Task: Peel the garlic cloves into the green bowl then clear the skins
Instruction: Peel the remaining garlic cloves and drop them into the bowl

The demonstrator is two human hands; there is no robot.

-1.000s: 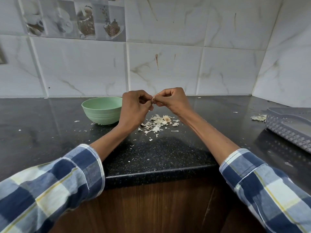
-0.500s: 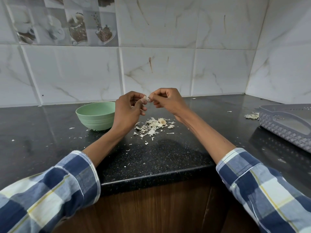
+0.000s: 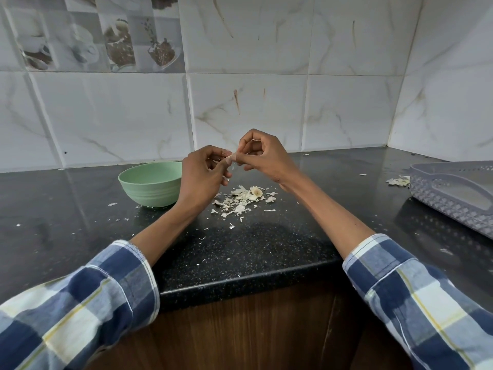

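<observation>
We hold both hands up together above the black table, fingertips meeting over a small pale garlic clove. Our left hand curls round it from its own side, thumb and fingers bent inward; our right hand pinches the same clove from the other side with thumb and forefinger, the remaining fingers loosely bent. The clove is mostly hidden by our fingers, so we cannot tell how much skin is left on it.

Just beyond and outside our left hand stands the green bowl, upright on the table, its near rim partly covered by that hand. We cannot see what lies inside it from here.

Directly beneath our hands, a little nearer our right wrist, lies a loose heap of garlic skins, with small flakes scattered toward us and toward the bowl. Well out past our right hand a grey perforated basket sits at the table's far side, with a smaller clump of skins just beside its near corner.
</observation>
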